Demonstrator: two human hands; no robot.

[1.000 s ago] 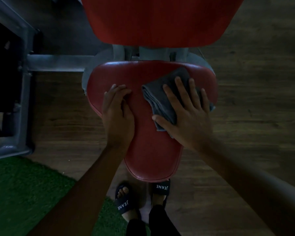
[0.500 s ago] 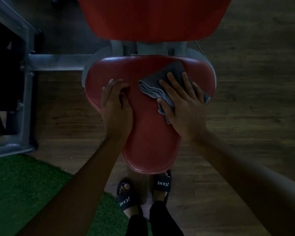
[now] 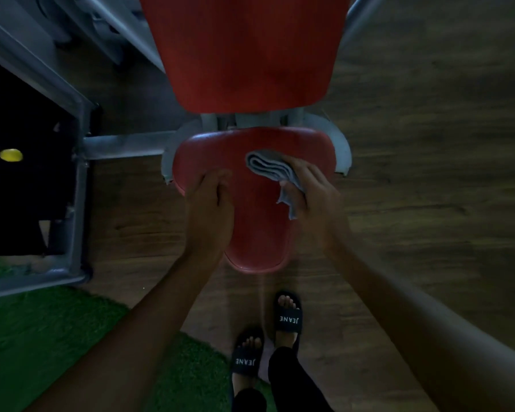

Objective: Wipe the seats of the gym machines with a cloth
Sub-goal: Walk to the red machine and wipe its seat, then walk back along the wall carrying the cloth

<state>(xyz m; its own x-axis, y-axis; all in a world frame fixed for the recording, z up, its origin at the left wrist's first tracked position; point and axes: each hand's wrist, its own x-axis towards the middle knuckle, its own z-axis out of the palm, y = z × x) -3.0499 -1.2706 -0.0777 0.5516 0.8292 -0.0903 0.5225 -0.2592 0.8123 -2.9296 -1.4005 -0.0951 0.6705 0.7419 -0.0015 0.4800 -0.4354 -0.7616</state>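
A red padded seat [image 3: 259, 233] of a gym machine sits in the middle of the head view, wide at the far end and narrowing toward the person. The right hand [image 3: 312, 193] lies on the seat's far right part and holds a folded grey cloth [image 3: 265, 168]. Its fingers [image 3: 302, 171] curl over the cloth, the thumb pinches it from the near side, and a loose corner hangs below the thumb. The folded bulk of the cloth sticks out to the left of the hand and rests on the seat's red surface. The left hand [image 3: 210, 203] rests on the seat's left side, its fingers [image 3: 217, 181] close together and slightly bent against the padding, holding nothing; motion blur hides finer detail. Beyond the seat rises a red backrest [image 3: 244, 49], joined to it by a grey metal frame [image 3: 125, 144] that runs off to the left. Under the machine is a wooden floor [image 3: 428, 173], and green artificial turf [image 3: 42, 337] covers the near left corner. The person's feet, in black slides [image 3: 289, 319] lettered "JEANE", stand just in front of the seat's narrow end.
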